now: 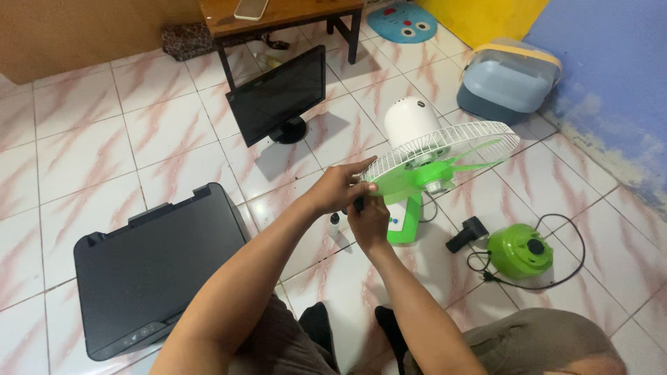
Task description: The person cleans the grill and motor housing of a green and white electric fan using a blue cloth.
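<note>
Left hand [338,186] clamped on rim of white fan guard [445,149]; right hand [368,221] just beneath, closed around dark tool [358,204].

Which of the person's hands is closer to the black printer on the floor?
Left. The left hand grips the white fan grille's rim, on the black printer's side; the right hand is just beyond, under the grille.

Desk fan [424,163]: white wire guard [451,142], tilted near flat, facing up-right. Translucent green blades [410,182] show beneath the wire. White motor housing [411,121] behind guard. Green-and-white stand [403,219] upright on tiled floor. Left edge of guard held at rim; small dark tool [358,204] set against rim from below, kind unclear.
</note>
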